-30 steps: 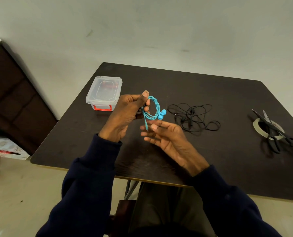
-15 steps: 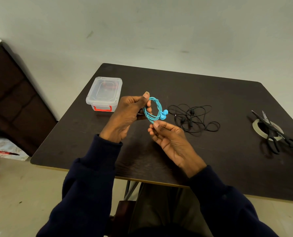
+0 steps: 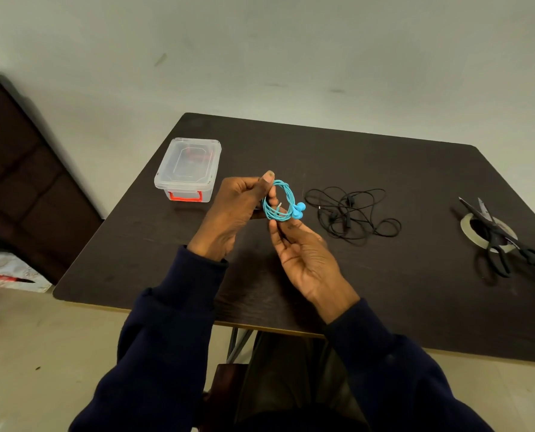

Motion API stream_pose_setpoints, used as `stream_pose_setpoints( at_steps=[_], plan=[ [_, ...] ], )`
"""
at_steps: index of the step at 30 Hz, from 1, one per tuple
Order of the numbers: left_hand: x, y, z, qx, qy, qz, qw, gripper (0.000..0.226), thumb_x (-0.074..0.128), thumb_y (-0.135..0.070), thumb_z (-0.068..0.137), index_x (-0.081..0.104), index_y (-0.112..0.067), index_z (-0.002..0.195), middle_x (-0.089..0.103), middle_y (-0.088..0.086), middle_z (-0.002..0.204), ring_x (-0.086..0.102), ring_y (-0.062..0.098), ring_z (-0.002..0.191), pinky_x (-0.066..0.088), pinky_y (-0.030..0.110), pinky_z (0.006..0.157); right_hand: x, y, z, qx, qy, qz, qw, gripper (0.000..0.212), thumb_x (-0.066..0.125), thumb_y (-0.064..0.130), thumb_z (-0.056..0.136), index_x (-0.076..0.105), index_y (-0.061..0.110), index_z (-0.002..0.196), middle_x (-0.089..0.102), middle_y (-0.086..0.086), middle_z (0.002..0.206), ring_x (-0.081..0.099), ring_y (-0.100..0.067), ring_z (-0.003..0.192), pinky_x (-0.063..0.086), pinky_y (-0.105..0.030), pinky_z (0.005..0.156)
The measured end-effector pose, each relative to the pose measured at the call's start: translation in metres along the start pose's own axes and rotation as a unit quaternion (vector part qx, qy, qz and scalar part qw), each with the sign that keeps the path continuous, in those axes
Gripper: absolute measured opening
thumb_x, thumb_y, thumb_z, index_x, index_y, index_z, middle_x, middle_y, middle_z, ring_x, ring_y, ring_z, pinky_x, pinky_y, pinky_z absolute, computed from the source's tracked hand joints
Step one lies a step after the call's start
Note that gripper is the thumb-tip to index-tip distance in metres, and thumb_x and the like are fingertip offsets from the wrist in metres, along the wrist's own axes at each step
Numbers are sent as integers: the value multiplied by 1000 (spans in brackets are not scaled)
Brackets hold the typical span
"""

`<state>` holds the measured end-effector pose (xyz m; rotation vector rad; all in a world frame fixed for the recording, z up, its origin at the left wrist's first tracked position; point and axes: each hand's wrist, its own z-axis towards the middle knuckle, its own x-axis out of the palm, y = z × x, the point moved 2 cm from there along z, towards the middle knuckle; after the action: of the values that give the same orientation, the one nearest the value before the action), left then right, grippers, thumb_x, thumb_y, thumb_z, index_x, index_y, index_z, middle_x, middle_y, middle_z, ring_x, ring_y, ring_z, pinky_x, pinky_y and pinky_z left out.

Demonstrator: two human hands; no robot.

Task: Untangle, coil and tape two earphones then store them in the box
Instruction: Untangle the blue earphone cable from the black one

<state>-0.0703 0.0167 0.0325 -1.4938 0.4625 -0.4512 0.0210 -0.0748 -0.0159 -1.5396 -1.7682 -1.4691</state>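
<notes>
Holding a coiled turquoise earphone cable (image 3: 286, 198) just above the middle of the dark brown wooden tabletop (image 3: 384, 291), we keep it in the grip of our left hand (image 3: 235, 210). That grip is clenched on the left side of the loops, with the thumb tip up at their top. The two turquoise earbuds (image 3: 300, 210) sit at the right edge of the coil.

Our right hand (image 3: 303, 254) lies just below, palm turned up, with its fingertips at the lower edge of the coil. We cannot tell whether that grip pinches the cable or only touches it.

To the right of the coil, apart from both hands, a tangled black earphone (image 3: 353, 213) lies loose on the tabletop. To the upper left of our left hand stands a clear plastic box (image 3: 188, 168) with its lid on and a red latch on its near side.

At the far right of the frame, black-handled scissors (image 3: 503, 244) lie across a roll of pale tape (image 3: 466, 224). Dark blue sleeves (image 3: 172, 322) cover both our arms. A dark wooden cabinet (image 3: 19, 169) fills the left edge of the frame.
</notes>
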Motion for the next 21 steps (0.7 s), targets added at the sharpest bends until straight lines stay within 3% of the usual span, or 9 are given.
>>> stream_pose_setpoints(
  at_steps=[4, 7, 13, 21],
  plan=[
    [0, 3, 2, 12, -17, -1, 1000, 36, 55, -30, 101, 69, -4, 81, 74, 4, 80, 75, 12, 81, 59, 22, 75, 3, 1, -7, 18, 32, 40, 999, 39, 45, -16, 91, 61, -8, 126, 72, -23, 118, 73, -30, 104, 61, -35, 90],
    [-2, 5, 3, 12, -18, 1, 1000, 37, 54, -31, 101, 69, -1, 84, 74, -5, 72, 74, 8, 78, 59, 21, 75, 6, 3, -10, 11, 16, 37, 999, 27, 60, -6, 92, 64, -5, 119, 73, -23, 115, 73, -29, 107, 58, -36, 95],
    [2, 7, 4, 20, -23, 54, 998, 33, 55, -33, 100, 71, -7, 88, 74, -5, 85, 73, 3, 79, 56, 15, 68, 10, 5, -5, 13, -1, -7, 1000, 29, 68, 9, 91, 65, 2, 119, 73, -16, 112, 70, -23, 104, 56, -30, 91],
    [2, 12, 7, 33, -25, 67, 997, 31, 56, -34, 100, 72, -10, 88, 74, -6, 89, 73, 1, 82, 56, 15, 69, 9, 8, 1, -9, -26, -35, 999, 26, 69, 3, 91, 67, 0, 116, 74, -16, 109, 72, -22, 100, 61, -28, 82]
  ],
)
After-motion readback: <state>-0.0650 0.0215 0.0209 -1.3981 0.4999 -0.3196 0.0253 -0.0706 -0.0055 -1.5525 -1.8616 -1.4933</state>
